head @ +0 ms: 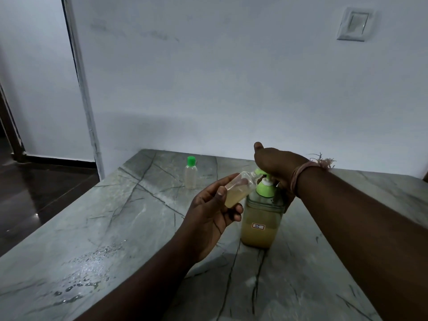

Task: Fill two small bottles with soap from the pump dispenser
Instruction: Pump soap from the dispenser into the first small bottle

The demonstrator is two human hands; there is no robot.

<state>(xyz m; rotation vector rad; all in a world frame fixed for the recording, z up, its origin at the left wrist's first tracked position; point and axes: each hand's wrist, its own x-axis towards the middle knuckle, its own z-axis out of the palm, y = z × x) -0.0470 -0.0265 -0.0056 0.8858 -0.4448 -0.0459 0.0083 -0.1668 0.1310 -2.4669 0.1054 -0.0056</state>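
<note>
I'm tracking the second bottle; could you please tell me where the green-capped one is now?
In the head view, the green-capped bottle stands upright on the marble table near the wall, left of and beyond the pump dispenser, untouched by either hand.

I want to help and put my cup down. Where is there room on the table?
The right side of the table, past the dispenser, is bare. So is the patch between the capped bottle and the left edge. The near left is wet. The middle is crowded: the left hand grips a bottle, the right hand presses the pump.

Home interior, marble counter [139, 228], painted wall [231, 77], light switch [354, 24]
</note>
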